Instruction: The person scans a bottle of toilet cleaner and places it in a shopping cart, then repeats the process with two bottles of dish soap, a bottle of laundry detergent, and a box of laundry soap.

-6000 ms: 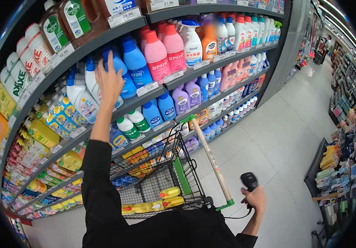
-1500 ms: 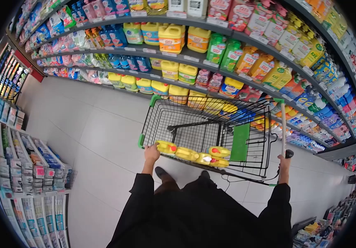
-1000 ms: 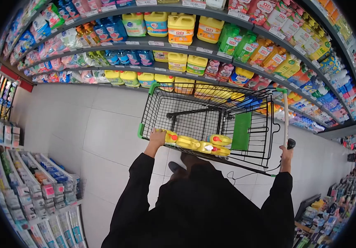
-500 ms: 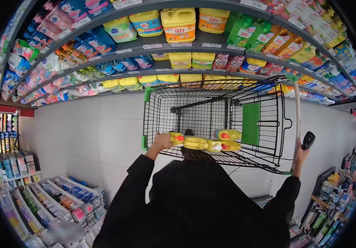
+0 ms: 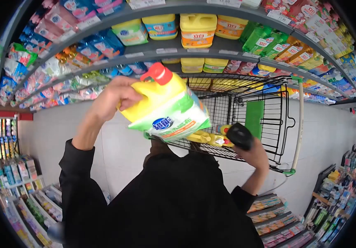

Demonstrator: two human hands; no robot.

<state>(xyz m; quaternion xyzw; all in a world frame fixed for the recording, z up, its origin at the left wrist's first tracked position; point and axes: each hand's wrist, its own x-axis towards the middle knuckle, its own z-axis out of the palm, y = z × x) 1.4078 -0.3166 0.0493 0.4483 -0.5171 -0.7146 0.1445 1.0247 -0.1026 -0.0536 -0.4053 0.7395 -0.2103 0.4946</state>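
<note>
My left hand (image 5: pixel 118 98) grips the handle of a yellow detergent jug (image 5: pixel 161 99) with a red cap. The jug is tilted, and its green-and-white label faces me. It is raised above the near left corner of the black wire shopping cart (image 5: pixel 277 111). Over the cart's near side, my right hand (image 5: pixel 252 155) is closed around a black handheld device (image 5: pixel 240 137) whose exact kind I cannot make out. Several more yellow jugs, among them a yellow jug (image 5: pixel 200 136), lie in the cart, partly hidden by the raised jug and the device.
Ahead, curved-looking shelves (image 5: pixel 165 45) hold detergent jugs, bottles and bags. The cart's pale handle (image 5: pixel 300 124) is at its right end. Low racks of packaged goods (image 5: pixel 275 219) stand behind me on the right, and more racks (image 5: pixel 33 206) on the left.
My left hand has lifted a jug from the cart's near left corner up towards me. My right hand has left the cart handle and moved left over the cart, still holding the black device.
</note>
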